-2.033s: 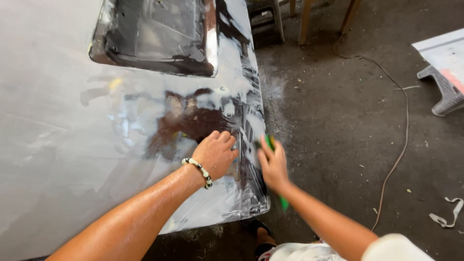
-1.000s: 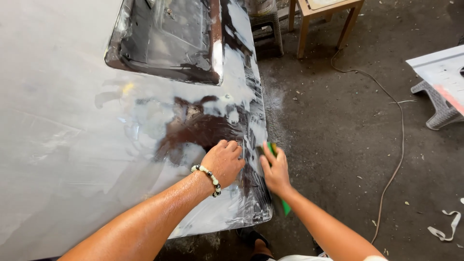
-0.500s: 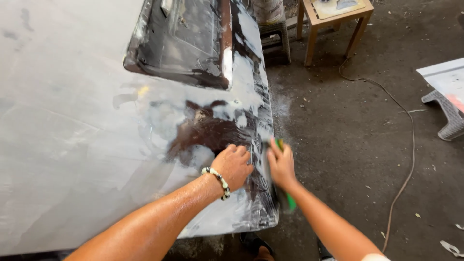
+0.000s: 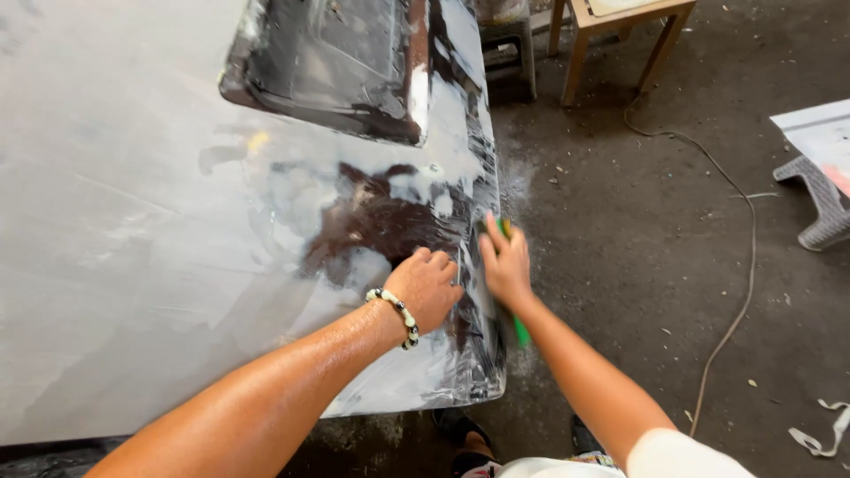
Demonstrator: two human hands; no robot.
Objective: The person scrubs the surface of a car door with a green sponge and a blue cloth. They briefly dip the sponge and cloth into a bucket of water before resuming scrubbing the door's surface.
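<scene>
at the right edge of a large grey slab [image 4: 133, 221], coated in pale slurry and wet sheen. left hand [image 4: 428, 285] pressed flat near that edge, fingers curled loosely and closed on nothing, beaded bracelet [image 4: 397, 313] at the wrist. right hand [image 4: 506, 264] wrapped around a green tool [image 4: 519, 329], probably a scrub pad or sanding block, held against the slab's vertical side face; only green slivers visible above and below the fingers, so exact kind hard to tell. fingers of that hand clamped on it, thumb side toward the slab.

just left of both hands, a dark brown patch [image 4: 381, 226] exposed through the pale film, wet and glossy, reaching up toward a dark rectangular sink cutout [image 4: 328, 62] with smeared white streaks on its rim. judged from this: cleaning or rubbing well along around the patch and along the right rim, where dark surface shows through. much left, by the look of it: broad left portion of the slab uniformly pale and filmed, streaks clinging round the cutout, near corner below the hands smeared white.

beyond the edge, a dusty concrete floor [image 4: 637, 248] with pale powder scattered close to the slab, a thin cable [image 4: 739, 221] trailing across it, a wooden stool [image 4: 620, 35] at the top, a grey plastic stool [image 4: 819, 208] at far right.
</scene>
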